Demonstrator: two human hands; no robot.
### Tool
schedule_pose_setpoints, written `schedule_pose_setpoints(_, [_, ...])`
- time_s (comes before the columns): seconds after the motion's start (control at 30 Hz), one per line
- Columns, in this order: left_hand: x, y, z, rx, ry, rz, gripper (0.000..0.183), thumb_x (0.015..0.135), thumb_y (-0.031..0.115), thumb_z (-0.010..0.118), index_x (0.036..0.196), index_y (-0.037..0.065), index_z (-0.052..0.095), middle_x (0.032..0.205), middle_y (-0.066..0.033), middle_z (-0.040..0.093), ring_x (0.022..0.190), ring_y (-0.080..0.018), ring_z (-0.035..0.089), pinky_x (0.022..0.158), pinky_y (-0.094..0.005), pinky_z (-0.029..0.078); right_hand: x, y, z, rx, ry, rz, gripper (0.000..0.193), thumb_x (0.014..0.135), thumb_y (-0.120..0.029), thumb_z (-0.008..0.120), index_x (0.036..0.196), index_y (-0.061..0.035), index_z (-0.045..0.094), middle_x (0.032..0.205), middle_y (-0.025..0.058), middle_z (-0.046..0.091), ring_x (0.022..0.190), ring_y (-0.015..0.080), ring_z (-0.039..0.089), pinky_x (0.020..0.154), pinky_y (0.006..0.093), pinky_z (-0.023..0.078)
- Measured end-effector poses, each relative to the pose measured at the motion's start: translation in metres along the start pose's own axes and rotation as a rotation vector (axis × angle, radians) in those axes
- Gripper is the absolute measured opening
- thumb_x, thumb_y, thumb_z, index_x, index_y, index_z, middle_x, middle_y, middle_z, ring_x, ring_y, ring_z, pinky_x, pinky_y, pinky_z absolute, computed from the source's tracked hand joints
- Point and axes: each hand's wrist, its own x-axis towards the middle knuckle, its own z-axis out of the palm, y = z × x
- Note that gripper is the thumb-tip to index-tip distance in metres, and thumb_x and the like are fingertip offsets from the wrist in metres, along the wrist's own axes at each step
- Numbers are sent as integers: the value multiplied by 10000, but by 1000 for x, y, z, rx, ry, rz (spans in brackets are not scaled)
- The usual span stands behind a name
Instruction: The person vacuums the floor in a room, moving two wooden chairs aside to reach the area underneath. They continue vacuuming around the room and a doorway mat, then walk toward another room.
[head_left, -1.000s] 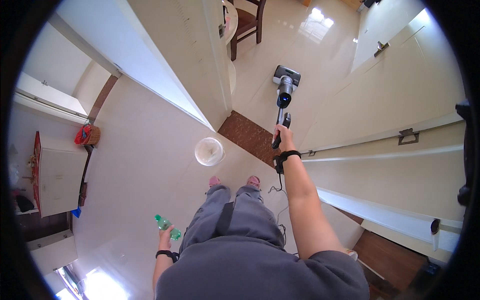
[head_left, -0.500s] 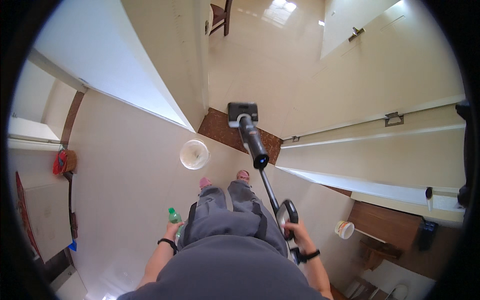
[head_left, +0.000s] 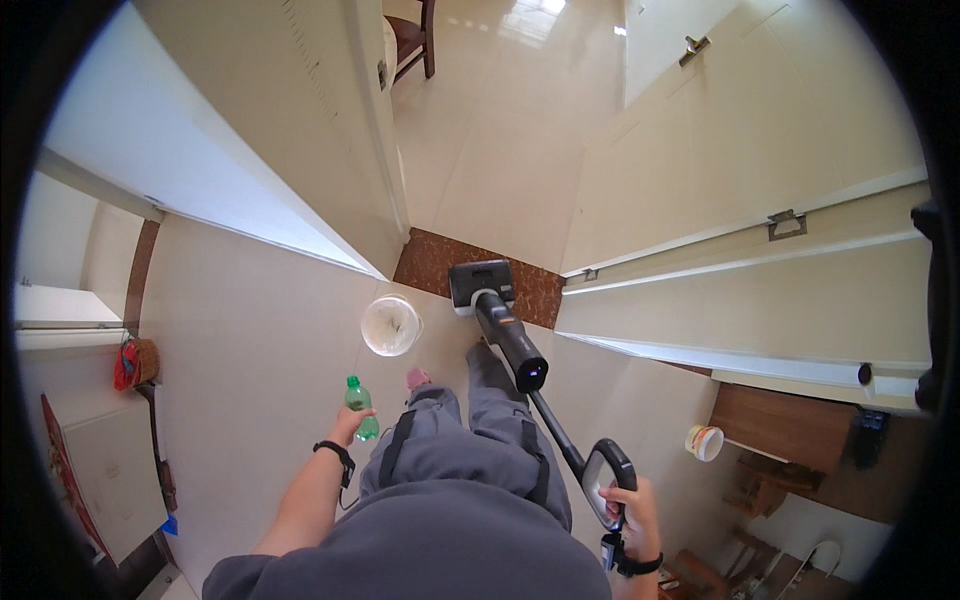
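In my left hand (head_left: 350, 424) is a green plastic bottle (head_left: 366, 428), its cap end pointing away from me. My fingers wrap around its middle, left of my leg. My right hand (head_left: 634, 506) grips the looped handle of a black floor cleaner (head_left: 515, 347), whose shaft slants forward and left. The wide cleaner head (head_left: 481, 284) lies flat on the floor, partly over the brown speckled doorway strip (head_left: 538, 296). Left of that head stands a white bucket (head_left: 390, 326), with something unclear inside.
Pale doors and frames flank the doorway, one door (head_left: 760, 130) at the right. A dark wooden chair (head_left: 412, 42) is beyond it. A small white tub (head_left: 704, 442) sits near a brown wooden surface at right. A basket with red stuff (head_left: 137, 364) is far left.
The cleaner head has come back toward me off part of the strip. My left hand has moved forward with the bottle; my right hand has shifted right and back. One foot has moved.
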Motion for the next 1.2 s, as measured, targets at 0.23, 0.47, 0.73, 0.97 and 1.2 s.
schedule_pose_setpoints(0.23, [-60, -70, 16, -138, 150, -165, 558, 644, 133, 768, 1129, -3, 529, 1051, -118, 605, 948, -235, 588, 824, -362, 460, 115, -56, 44, -54, -220, -135, 237, 693, -62, 673, 540, -74, 491, 461, 11, 442, 358, 115, 404, 367, 264, 301])
schedule_pose_setpoints(0.47, [-147, -132, 55, -416, 393, -187, 461, 686, 150, 741, 1088, 15, 559, 1000, -89, 605, 892, -209, 580, 781, -351, 449, 276, -118, 124, -105, -331, -227, 226, 703, -60, 620, 520, -71, 487, 457, 43, 463, 361, 162, 426, 372, 296, 336])
schedule_pose_setpoints(0.73, [-183, -231, 164, -781, 533, -221, 397, 719, 171, 714, 1058, 21, 573, 934, -60, 603, 858, -189, 573, 755, -338, 442, 420, -199, 204, -72, -462, -412, 207, 700, -92, 617, 531, -65, 501, 469, 51, 471, 386, 168, 446, 391, 306, 357])
schedule_pose_setpoints(0.97, [-234, -226, 188, -734, 548, -297, 399, 718, 168, 716, 1060, 23, 571, 941, -61, 602, 864, -191, 572, 760, -342, 441, 447, -245, 221, -107, -521, -392, 214, 718, -103, 615, 549, -55, 493, 499, 50, 478, 406, 171, 450, 410, 305, 360])
schedule_pose_setpoints(1.2, [-205, -236, 148, -616, 457, -325, 402, 717, 166, 718, 1063, 25, 569, 948, -62, 601, 871, -193, 571, 765, -345, 441, 409, -130, 176, -115, -477, -416, 140, 706, -115, 646, 611, -51, 565, 494, 27, 498, 420, 134, 457, 432, 285, 349])
